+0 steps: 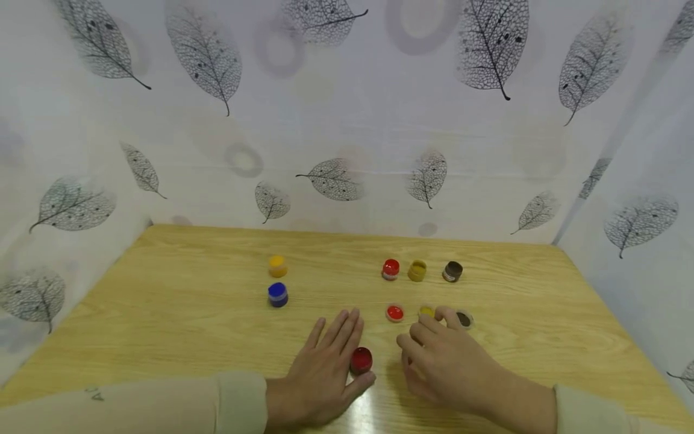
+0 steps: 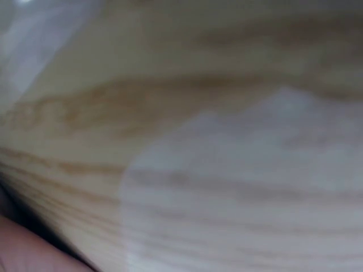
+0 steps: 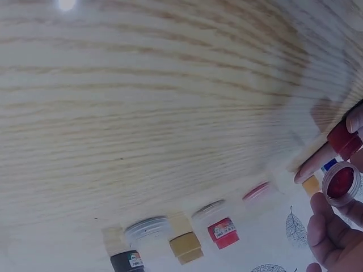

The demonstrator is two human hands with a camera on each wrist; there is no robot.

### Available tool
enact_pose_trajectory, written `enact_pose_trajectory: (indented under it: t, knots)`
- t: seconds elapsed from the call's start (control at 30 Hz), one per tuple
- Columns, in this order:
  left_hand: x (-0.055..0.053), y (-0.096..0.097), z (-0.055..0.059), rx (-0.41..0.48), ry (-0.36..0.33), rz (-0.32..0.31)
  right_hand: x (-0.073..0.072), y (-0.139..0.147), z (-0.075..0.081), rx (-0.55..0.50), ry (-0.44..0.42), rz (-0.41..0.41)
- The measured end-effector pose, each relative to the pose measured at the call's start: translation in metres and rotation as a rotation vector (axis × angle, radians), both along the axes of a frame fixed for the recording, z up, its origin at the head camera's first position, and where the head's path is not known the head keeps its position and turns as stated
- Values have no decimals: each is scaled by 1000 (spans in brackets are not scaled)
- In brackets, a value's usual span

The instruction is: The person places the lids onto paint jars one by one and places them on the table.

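Observation:
My left hand (image 1: 325,374) lies with straight fingers on the table, and a dark red paint jar (image 1: 361,360) stands uncovered between its thumb and forefinger. To the right, my right hand (image 1: 450,361) pinches the jar's lid, mostly covered by fingers in the head view. The right wrist view shows that lid (image 3: 341,182) with dark red paint inside its clear rim, close to the jar (image 3: 344,140). Beyond the right hand lie a red-filled lid (image 1: 394,313), a yellow-filled lid (image 1: 426,310) partly behind the fingers, and a dark brown-filled lid (image 1: 464,319).
At the back right stand a red jar (image 1: 390,269), an ochre jar (image 1: 417,270) and a dark brown jar (image 1: 452,271). A yellow-orange jar (image 1: 278,266) and a blue jar (image 1: 278,294) stand left of centre. Leaf-patterned cloth (image 1: 347,120) surrounds the wooden table (image 1: 179,313).

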State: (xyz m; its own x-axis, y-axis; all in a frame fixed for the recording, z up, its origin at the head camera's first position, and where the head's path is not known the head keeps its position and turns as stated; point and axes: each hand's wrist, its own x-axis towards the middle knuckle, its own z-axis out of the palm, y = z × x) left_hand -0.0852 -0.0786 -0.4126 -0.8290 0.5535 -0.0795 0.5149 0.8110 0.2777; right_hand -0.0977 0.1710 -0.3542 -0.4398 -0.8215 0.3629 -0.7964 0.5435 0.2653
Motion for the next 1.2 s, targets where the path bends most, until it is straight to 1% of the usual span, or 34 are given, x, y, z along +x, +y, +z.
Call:
enact_pose_trajectory:
  t: [0.1,0.23,0.33,0.43,0.53,0.73,0.87,1.1,1.2]
  knots:
    - [0,1,0,2,-12,6,-1,1,0,-3,8,8]
    - [1,1,-1,7,-9,5,0,2,-2,11,-6,19]
    - [1,1,1,6,-25,6,0,3,-5,5,-14,29]
    - [1,2,3,6,-59,13,-1,3,-7,-25,-12,55]
    - [2,3,4,5,-70,17,-1,4,-8,-62,-9,88]
    - [3,4,3,-8,-18,6,-2,2,-11,-134,-17,149]
    - [3,5,3,-13,-12,4,-2,-1,-14,-150,-11,188]
    - [5,5,1,-18,24,4,-6,-14,-14,-219,74,261]
    - [6,5,0,-8,26,12,-9,-22,-14,-248,104,293]
